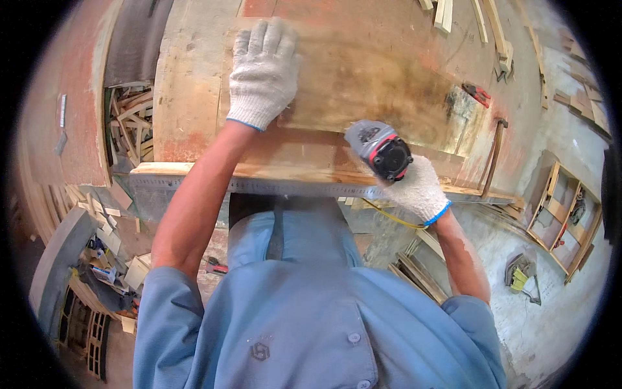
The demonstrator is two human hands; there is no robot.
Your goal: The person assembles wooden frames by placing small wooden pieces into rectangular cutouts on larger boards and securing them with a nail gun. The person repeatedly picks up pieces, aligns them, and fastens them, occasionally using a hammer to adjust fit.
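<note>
My left hand (pixel 262 72), in a white knit glove with a blue cuff edge, lies flat on the wide wooden board (pixel 363 78), fingers stretched out. In my right hand (pixel 421 189), gloved the same way, is a corded-looking handheld power tool (pixel 383 152) with a grey body, red ring and black round end; its exact kind I cannot tell. It is over the board's near edge, and whether it touches the wood is unclear. A yellow cord (pixel 395 218) runs close to my right wrist. Along the near edge lies a long wooden strip (pixel 291 172).
A marked metal edge (pixel 285 188) runs below the strip. To the right are a hammer (pixel 495 155) and a red-and-black tool (pixel 476 94). Wood offcuts (pixel 135 123) fill an opening at left. Wooden battens (pixel 444 14) lie at the far right; a wooden frame (pixel 562 217) stands lower right.
</note>
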